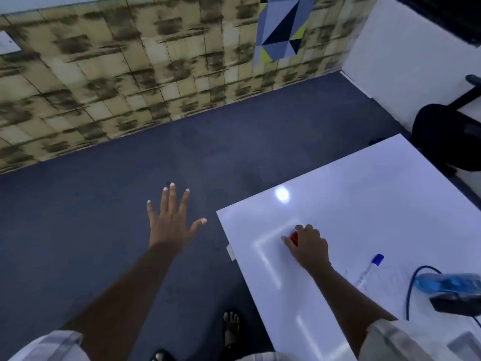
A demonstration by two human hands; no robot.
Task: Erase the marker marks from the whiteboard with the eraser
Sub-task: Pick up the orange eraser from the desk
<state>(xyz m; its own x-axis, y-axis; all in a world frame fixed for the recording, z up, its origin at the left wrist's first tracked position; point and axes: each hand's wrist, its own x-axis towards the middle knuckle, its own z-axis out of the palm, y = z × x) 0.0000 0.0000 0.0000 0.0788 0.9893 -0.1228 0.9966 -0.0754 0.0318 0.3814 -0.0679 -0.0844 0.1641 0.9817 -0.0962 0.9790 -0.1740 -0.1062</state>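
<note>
My right hand [308, 246] curls its fingers [299, 227] over the red eraser [294, 237], pressing it flat on the glossy whiteboard [364, 194] lying on the bench, while my left hand [170, 222] hangs released, fingers spread, above the dark carpeted floor [104, 204]. I judge even pressure and long overlapping strokes best — the slick surface lets the block skid. A blue-capped marker [371, 268] lies near my wrist; I see faint smudges beside it.

Right hand [308, 246] grips red eraser [294, 237] on whiteboard [364, 204]
</note>
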